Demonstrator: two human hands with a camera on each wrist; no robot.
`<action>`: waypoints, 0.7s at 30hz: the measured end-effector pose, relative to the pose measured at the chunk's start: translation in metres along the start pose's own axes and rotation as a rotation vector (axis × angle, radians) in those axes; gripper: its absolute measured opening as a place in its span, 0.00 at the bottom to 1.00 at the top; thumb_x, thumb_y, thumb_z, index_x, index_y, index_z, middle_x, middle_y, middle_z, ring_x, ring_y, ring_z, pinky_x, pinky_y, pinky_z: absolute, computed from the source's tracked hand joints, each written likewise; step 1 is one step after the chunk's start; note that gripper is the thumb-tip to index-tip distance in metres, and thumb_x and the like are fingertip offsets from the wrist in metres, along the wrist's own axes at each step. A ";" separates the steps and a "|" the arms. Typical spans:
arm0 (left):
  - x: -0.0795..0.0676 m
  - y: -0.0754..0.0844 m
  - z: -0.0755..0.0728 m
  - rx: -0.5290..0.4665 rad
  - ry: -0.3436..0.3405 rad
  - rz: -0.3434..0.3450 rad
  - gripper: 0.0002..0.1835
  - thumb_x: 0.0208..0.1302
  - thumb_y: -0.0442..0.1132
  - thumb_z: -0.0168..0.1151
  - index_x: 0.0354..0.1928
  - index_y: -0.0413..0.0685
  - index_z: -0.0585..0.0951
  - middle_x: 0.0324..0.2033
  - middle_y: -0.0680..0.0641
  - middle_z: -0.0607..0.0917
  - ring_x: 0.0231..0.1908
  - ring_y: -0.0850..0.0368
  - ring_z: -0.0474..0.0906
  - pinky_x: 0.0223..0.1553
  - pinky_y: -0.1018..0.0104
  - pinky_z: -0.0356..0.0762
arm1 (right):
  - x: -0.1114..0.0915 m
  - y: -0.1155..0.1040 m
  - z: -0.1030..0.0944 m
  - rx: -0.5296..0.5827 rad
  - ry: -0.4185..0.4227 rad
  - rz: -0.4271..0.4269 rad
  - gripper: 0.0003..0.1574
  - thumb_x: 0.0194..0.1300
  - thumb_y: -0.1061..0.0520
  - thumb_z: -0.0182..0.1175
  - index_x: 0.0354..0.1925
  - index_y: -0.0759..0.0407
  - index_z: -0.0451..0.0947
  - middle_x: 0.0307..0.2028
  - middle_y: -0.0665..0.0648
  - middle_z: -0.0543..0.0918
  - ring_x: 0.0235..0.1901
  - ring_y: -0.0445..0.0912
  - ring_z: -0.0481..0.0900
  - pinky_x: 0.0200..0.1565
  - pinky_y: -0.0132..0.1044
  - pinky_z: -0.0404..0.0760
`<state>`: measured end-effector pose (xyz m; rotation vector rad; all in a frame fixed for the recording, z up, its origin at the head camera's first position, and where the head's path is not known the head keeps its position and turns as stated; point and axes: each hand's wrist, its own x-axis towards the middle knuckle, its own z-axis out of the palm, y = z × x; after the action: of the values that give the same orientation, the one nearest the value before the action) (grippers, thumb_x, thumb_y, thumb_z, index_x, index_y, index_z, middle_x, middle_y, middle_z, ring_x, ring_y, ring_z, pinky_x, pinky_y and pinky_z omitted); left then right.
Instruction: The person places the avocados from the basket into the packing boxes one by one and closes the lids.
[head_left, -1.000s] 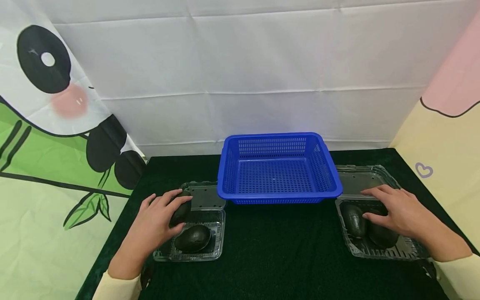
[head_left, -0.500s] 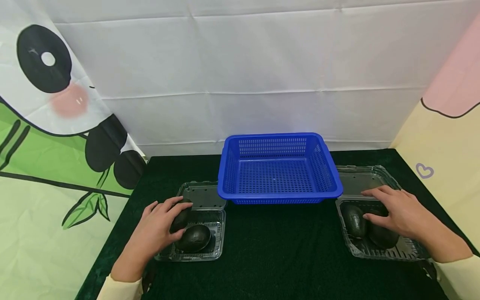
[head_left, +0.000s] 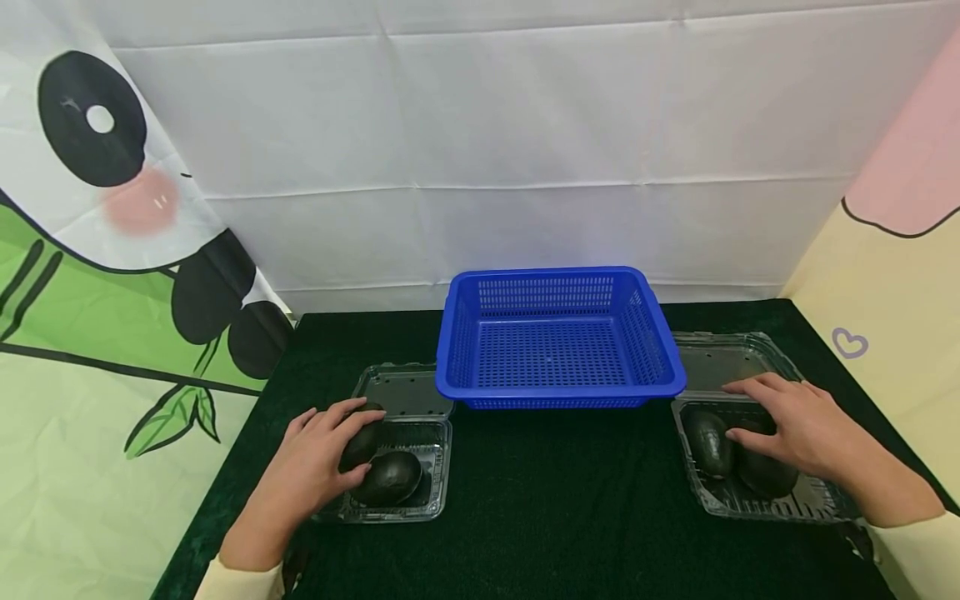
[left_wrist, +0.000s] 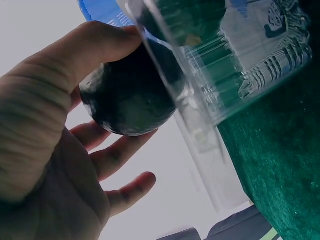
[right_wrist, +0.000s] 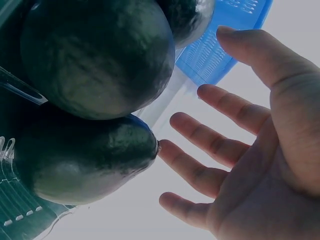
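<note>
My left hand (head_left: 300,475) grips a dark avocado (head_left: 360,445) at the left side of a clear plastic clamshell box (head_left: 437,503). In the left wrist view, the thumb lies on this avocado (left_wrist: 131,102) and the fingers reach behind it. Beside it in the box lies another avocado (head_left: 387,479). Over the right clamshell box (head_left: 804,505), my right hand (head_left: 813,429) hovers with fingers spread. Under it lie dark avocados, one (head_left: 708,443) at the left and one (head_left: 765,472) partly covered by the hand. The right wrist view shows a third avocado (right_wrist: 85,162) there.
A blue perforated basket (head_left: 558,392) with nothing in it stands between the boxes, farther back. Both clamshell lids lie folded back, the left lid (head_left: 401,390) partly behind the basket. Dark green cloth (head_left: 555,500) covers the table, and a white fabric backdrop (head_left: 525,125) hangs behind.
My left hand has come slightly down and right, bringing the avocado lower beside the other one. The right hand has stayed in place.
</note>
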<state>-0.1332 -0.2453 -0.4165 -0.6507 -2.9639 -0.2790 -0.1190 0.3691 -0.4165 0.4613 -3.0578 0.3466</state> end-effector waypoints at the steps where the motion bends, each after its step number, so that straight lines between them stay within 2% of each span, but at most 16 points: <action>1: 0.000 0.000 0.000 -0.001 -0.003 0.000 0.38 0.52 0.45 0.82 0.67 0.58 0.78 0.68 0.39 0.75 0.64 0.37 0.75 0.66 0.26 0.55 | 0.000 0.000 0.000 0.000 0.001 -0.001 0.40 0.60 0.41 0.75 0.62 0.61 0.78 0.57 0.73 0.78 0.54 0.75 0.76 0.54 0.83 0.62; 21: -0.011 0.003 0.001 -0.024 -0.030 -0.007 0.38 0.51 0.46 0.82 0.66 0.59 0.79 0.68 0.41 0.75 0.64 0.38 0.75 0.64 0.25 0.57 | -0.002 -0.003 -0.001 0.002 0.020 -0.009 0.38 0.60 0.43 0.76 0.62 0.61 0.78 0.57 0.72 0.79 0.53 0.74 0.78 0.54 0.82 0.63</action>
<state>-0.1226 -0.2470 -0.4182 -0.6528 -2.9967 -0.3090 -0.1165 0.3673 -0.4153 0.4687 -3.0350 0.3525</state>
